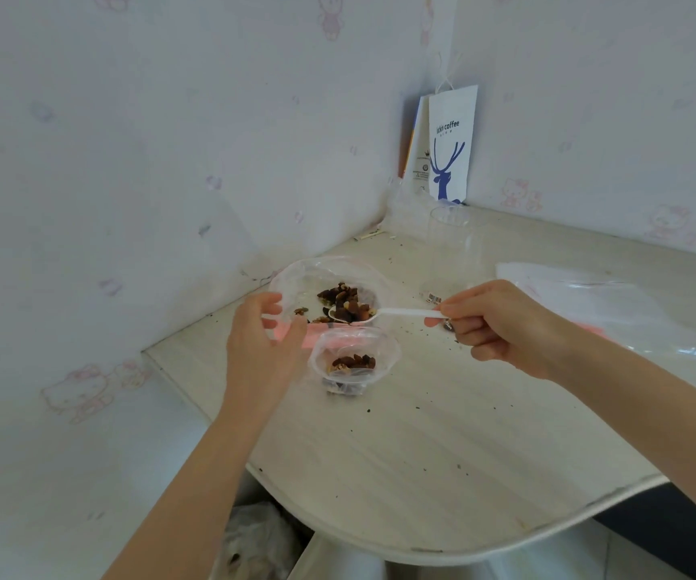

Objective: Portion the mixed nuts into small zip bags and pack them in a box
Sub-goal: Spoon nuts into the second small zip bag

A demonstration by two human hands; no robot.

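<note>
Scooping step. Right hand point(501, 324) pinches the handle end of a white plastic spoon point(404, 313), thumb on top and other fingers curled under. The handle comes in from 3 o'clock and is held level, so the heaped mixed nuts point(352, 311) don't spill. The spoon's bowl hangs over the near rim of the large clear bag point(296, 274), the supply. That bag lies spread wide at 12 o'clock of the small zip bag point(384, 353), and the wide mouth makes scooping easy.

The small zip bag stands open on the table point(421, 454), just beside the supply, so the carry is short. A few nuts sit in its bottom.

Left hand point(260, 349) is at 9 o'clock of the small bag, thumb and curled fingers closed on the pink zip strip point(317, 331). Likely it keeps the mouth pulled open and steady for the pour. Its fingertips also overlap the supply rim, so I can't fully tell which plastic it grips; I read it as the small bag's strip.

Next, my guess: swing the spoon toward 6 o'clock and tip it in. Risk: the thin bag collapses or nuts roll off. Crumbs are scattered over the table.

Flat clear bags point(589, 295) lie at 3 o'clock, well apart, probably spares. A clear cup point(451, 244) stands at 1 o'clock, with a paper bag point(451, 144) in the wall corner behind it. No box is in view, so packing looks not yet begun.
</note>
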